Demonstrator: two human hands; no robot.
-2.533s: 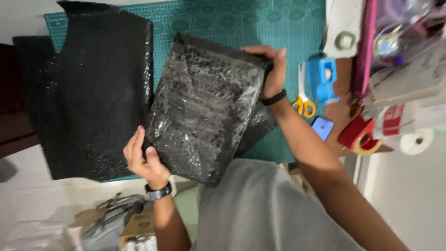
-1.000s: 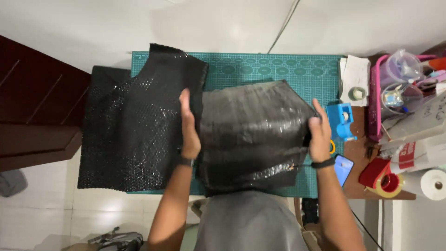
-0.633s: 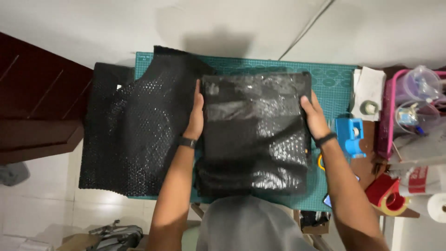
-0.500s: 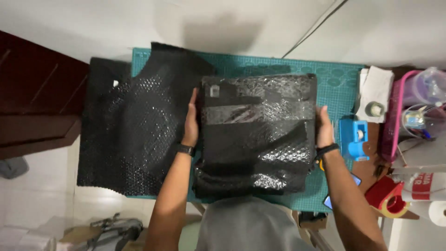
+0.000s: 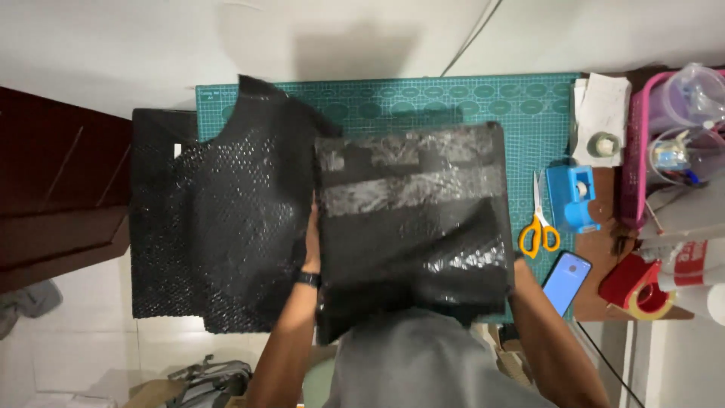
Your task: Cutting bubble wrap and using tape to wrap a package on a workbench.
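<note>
Both hands hold a black bubble-wrapped parcel [image 5: 411, 227] over the green cutting mat [image 5: 468, 98]; the left hand [image 5: 311, 234] shows at its edge, the right is hidden behind it. Scissors [image 5: 538, 227] lie beside it.

The flat black bubble-wrap parcel [image 5: 411, 227] is glossy plastic, its skin dimpled with small bubbles and crossed by shiny strips of clear tape that catch the light. The loose black bubble-wrap sheet [image 5: 219, 227] beside it shows the same pebbled, shiny plastic. Under both lies a matt green cutting mat [image 5: 453, 98], smooth and rubbery-looking. The orange-handled scissors [image 5: 538, 227] have bright metal blades and smooth plastic handles.
</note>
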